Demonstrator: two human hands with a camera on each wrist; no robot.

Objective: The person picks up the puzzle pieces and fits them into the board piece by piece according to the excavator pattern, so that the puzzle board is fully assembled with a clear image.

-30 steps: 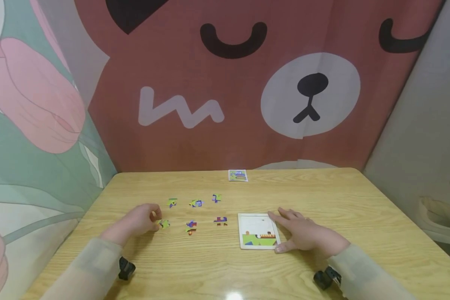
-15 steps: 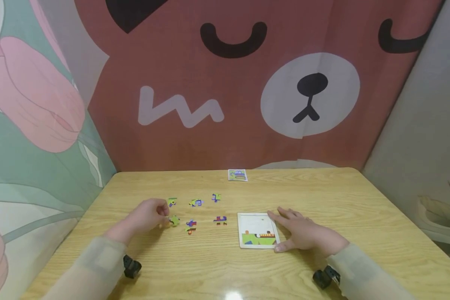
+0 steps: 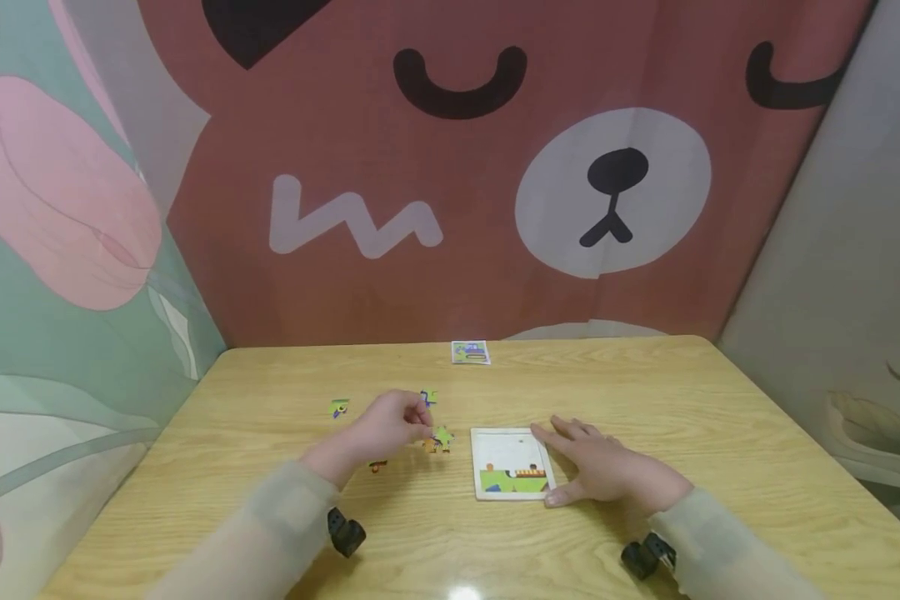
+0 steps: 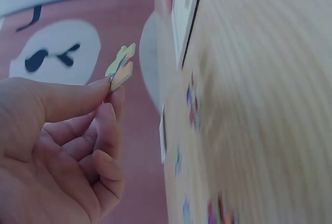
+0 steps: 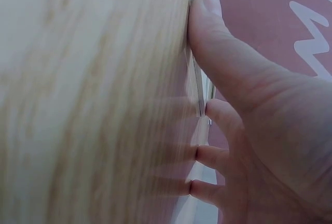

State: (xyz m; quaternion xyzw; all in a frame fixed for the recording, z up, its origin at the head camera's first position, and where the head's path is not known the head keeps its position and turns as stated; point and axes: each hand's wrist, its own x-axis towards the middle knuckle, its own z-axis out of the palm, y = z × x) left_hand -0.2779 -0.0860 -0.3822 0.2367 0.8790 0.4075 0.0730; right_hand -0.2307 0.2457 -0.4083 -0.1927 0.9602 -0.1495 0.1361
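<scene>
My left hand [image 3: 382, 423] pinches a green and orange puzzle piece [image 3: 442, 438] between thumb and index finger. The left wrist view shows this puzzle piece [image 4: 120, 67] raised off the table, its other fingers loosely curled below. It is just left of a square white-framed puzzle board [image 3: 498, 447], whose lower part carries a green strip with coloured shapes. Along the board's right side rests my right hand [image 3: 611, 468], fingers spread, thumb at the near corner. From the right wrist view, the thumb [image 5: 211, 6] lies against the board's edge.
Loose puzzle pieces lie on the wooden table [image 3: 645, 392]: one piece [image 3: 338, 408] at the far left, another piece [image 3: 428, 397] behind my left hand, and a partly hidden piece [image 3: 377, 467] under the wrist. A picture card [image 3: 470, 352] lies at the back edge.
My left hand has picked up the green piece from the left of the group and carried it right, over the other pieces, towards the board. The right hand stays at the board.
</scene>
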